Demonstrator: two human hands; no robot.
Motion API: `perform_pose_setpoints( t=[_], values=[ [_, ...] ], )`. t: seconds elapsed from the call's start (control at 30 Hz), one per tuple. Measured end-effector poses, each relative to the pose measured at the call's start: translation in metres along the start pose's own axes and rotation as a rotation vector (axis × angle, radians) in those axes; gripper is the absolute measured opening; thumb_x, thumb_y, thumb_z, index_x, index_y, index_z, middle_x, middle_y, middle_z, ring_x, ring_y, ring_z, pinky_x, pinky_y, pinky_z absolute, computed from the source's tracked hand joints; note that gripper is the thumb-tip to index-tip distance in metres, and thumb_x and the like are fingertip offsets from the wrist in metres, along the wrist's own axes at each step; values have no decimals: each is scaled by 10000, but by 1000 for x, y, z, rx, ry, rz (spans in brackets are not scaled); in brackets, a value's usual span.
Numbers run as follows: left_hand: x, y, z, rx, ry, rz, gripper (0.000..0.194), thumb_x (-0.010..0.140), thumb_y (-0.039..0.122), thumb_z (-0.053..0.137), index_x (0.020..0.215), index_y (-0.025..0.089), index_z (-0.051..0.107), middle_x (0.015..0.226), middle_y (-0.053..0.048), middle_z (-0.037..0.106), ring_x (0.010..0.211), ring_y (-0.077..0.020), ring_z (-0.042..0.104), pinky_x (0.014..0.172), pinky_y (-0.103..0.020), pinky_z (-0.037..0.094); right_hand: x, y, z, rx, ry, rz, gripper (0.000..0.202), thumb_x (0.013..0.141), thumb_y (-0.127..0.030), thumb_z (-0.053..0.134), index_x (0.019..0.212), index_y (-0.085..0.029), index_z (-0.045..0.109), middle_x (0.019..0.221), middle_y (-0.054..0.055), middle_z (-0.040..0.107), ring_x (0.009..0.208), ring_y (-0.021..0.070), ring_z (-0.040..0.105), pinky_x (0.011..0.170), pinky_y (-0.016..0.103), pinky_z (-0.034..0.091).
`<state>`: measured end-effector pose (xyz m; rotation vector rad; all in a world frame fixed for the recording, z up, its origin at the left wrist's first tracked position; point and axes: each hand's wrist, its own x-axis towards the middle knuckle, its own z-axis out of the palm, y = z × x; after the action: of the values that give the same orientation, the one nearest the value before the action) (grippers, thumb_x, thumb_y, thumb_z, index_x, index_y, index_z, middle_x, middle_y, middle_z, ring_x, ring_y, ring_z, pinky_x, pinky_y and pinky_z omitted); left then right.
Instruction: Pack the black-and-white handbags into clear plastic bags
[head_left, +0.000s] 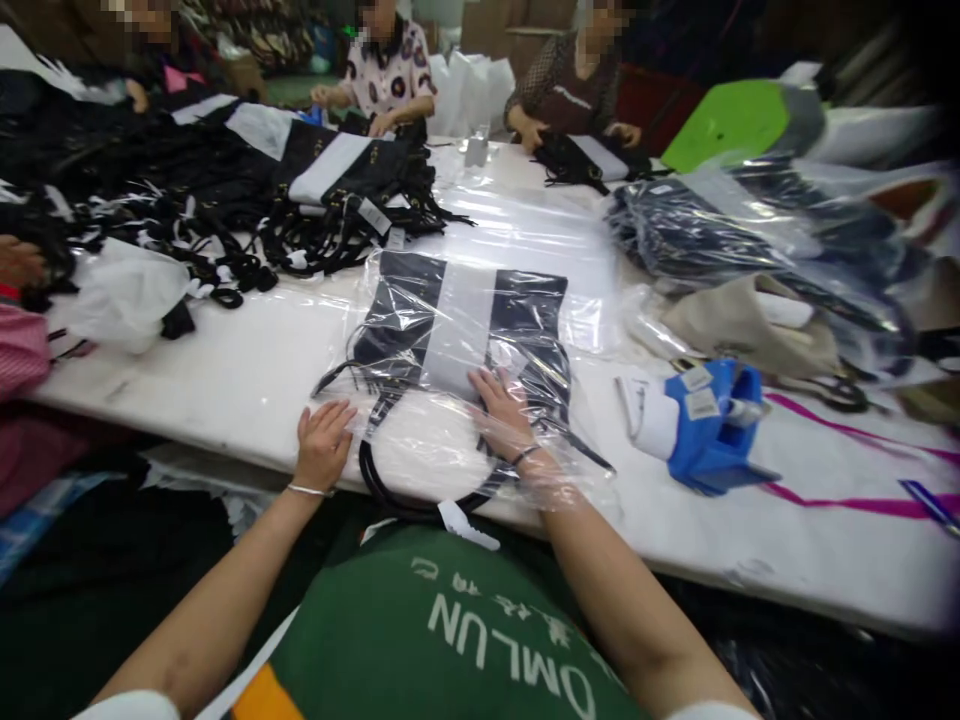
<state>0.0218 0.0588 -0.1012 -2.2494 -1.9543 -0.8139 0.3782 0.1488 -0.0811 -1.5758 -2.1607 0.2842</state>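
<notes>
Head view: fingers of the right hand (pixel 504 408) lie spread and flat inside the mouth of the clear plastic sleeve bag (pixel 480 390), palm down on the black-and-white striped fabric handbag (pixel 461 325). They clamp nothing; the flat press appears to keep the handbag seated while the film lies over the wrist. Fingers of the left hand (pixel 322 440) rest slightly apart on the white desk (pixel 247 370), at 9 o'clock of the bag mouth, touching the film edge, seemingly to pin it against sliding.

The handbag lies at desk centre, at 12 o'clock of both hands, body inside the film. Its round black handle loop (pixel 420 490) and white paper tag (pixel 465 525) hang over the near desk edge at 6 o'clock, outside the film.

Count: two hands of the wearer, one bracelet on each wrist. One handbag being sleeved. One blue-and-white tape dispenser (pixel 697 425) at 3 o'clock. One pile of already bagged goods (pixel 750 240) at 2 o'clock. One heap of unbagged black-and-white handbags (pixel 225 200) at 10 o'clock. Three co-workers (pixel 390 70) sit along the far edge at 12 o'clock.
</notes>
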Motion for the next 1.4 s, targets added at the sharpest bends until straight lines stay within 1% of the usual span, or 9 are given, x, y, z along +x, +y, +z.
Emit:
perform_pose_setpoints(
  t=[0.23,0.33,0.43,0.6,0.8,0.93,1.17,1.33,1.4],
  values=[
    [-30,-52,-43,132,-129,-37,618,812,79,373,1393,146,572,1463,-140,546,1391,-252,479,1181,-455,313,29,3,-6,-86,-90,24,524,967,-221,535,1482,-146,475,1573,102,418,1483,341,278,1194,555,207],
    [-52,-72,-52,162,-135,12,647,852,103,362,1487,171,468,1538,-141,453,1425,-275,430,1216,-517,234,-10,19,-23,-109,-66,44,536,1014,-320,485,1521,-166,409,1615,66,347,1515,268,222,1220,458,204],
    [-58,-78,-55,204,-220,13,691,844,98,367,1526,209,405,1563,-137,415,1439,-330,398,1202,-644,162,-87,29,-35,-156,-65,64,511,1008,-299,484,1488,-126,464,1588,103,391,1504,257,273,1231,427,217],
    [-19,-9,-65,-8,-378,176,709,825,158,468,1523,263,399,1584,-98,393,1489,-383,281,1143,-669,319,-183,19,-42,-145,-71,136,514,1002,-349,487,1487,-177,481,1578,118,401,1497,313,293,1217,522,226],
    [-8,108,-35,-309,-640,695,531,931,230,527,1461,235,484,1417,-112,585,1282,-264,564,1076,-447,492,-184,-1,-37,125,-94,-100,512,922,-383,646,1399,-212,570,1483,113,533,1415,290,433,1185,494,302],
    [8,121,-23,-349,-527,508,382,950,188,466,1289,201,639,1173,-118,705,1086,-242,652,994,-430,533,-174,-7,-29,261,-46,-47,229,950,-302,613,1129,-206,719,1092,103,732,1035,235,658,978,400,478],
    [88,149,-87,-488,-253,264,327,926,298,572,1214,188,682,1159,-58,723,1062,-206,661,1011,-360,496,-149,-14,-66,431,-312,-232,211,976,-323,572,894,-194,717,876,66,684,863,188,614,809,310,505],
    [104,172,-95,-499,-217,328,335,949,278,532,1246,201,666,1116,-54,710,1058,-208,645,1004,-379,493,-111,-50,-55,395,-198,-231,305,978,-380,567,1191,-198,686,1201,120,693,1193,243,593,1050,413,460],
    [95,175,-86,-485,-193,343,348,971,271,495,1274,205,651,1125,-66,696,1072,-217,631,1009,-394,490,-102,-68,-36,339,-299,-343,359,970,-387,575,1277,-225,663,1364,114,629,1358,274,489,1136,473,385]
  ],
)
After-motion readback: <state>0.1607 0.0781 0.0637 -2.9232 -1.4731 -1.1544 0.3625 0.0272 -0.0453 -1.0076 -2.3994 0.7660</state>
